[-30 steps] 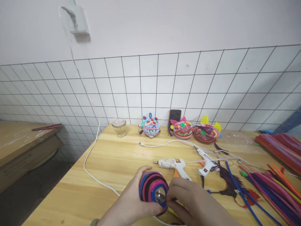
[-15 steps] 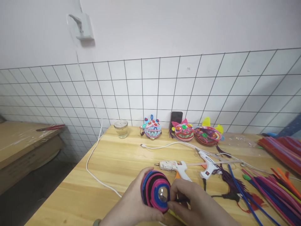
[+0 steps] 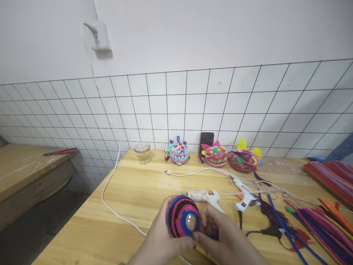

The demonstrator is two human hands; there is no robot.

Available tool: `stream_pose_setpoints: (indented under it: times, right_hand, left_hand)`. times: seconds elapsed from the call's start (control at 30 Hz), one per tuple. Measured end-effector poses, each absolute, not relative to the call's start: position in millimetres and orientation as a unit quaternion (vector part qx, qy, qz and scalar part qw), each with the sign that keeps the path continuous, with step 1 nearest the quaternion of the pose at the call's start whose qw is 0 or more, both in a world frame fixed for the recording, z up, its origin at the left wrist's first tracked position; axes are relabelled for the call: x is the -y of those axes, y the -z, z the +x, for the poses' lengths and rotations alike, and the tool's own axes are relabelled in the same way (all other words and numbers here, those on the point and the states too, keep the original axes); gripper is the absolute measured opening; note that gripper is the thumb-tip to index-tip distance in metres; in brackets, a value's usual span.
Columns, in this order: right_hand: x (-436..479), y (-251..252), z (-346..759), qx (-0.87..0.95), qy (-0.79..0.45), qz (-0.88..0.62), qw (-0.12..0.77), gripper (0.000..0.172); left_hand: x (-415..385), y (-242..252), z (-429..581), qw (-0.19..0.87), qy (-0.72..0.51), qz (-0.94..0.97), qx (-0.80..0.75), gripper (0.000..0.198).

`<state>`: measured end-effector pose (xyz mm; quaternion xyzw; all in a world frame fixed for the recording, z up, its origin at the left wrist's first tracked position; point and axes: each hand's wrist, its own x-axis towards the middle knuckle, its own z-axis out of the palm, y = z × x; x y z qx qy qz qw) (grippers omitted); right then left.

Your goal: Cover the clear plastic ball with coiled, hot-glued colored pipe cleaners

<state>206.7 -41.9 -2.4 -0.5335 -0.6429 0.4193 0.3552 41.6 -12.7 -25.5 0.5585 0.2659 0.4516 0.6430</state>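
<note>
My left hand point(image 3: 165, 239) is wrapped round a ball point(image 3: 180, 219) covered in coils of blue, pink and black pipe cleaner. A shiny clear patch point(image 3: 191, 222) shows at the middle of the coils. At the ball's right side, the thumb and fingers of my right hand point(image 3: 220, 230) pinch a dark blue pipe cleaner point(image 3: 213, 235), mostly hidden by the fingers. Just beyond the ball lies a white hot glue gun point(image 3: 211, 198), its nozzle end partly covered. Something yellow point(image 3: 205, 254) shows beneath my hands.
Three decorated fish-like balls point(image 3: 179, 152) and a phone point(image 3: 206, 140) stand along the wall, with a glass jar point(image 3: 142, 152) to their left. A second glue gun point(image 3: 245, 195), white cables point(image 3: 121, 215) and bundles of pipe cleaners point(image 3: 322, 230) occupy the right and middle of the wooden table point(image 3: 91, 224).
The ball has tilted and risen slightly, now covering the near glue gun's nozzle. My right fingers have shifted along its right edge. The whole view has moved a little.
</note>
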Motion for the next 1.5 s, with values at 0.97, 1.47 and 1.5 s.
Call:
stream_pose_setpoints:
  times: [0.97,1.47,1.5]
  right_hand:
    - [43.5,1.3,212.7,0.649,-0.393,-0.559,0.335,0.04]
    - [35.5,-3.8,222.3,0.568,-0.385,-0.568,0.455,0.045]
    - [34.9,-1.5,223.2,0.578,-0.393,-0.561,0.445,0.045]
  left_hand:
    - [25.5,-5.6,46.6,0.464,-0.319,0.714,-0.416,0.044]
    - [12.1,14.4,28.8,0.632,-0.435,0.539,-0.347,0.045]
    - [11.5,14.3,28.2,0.632,-0.439,0.532,-0.352,0.046]
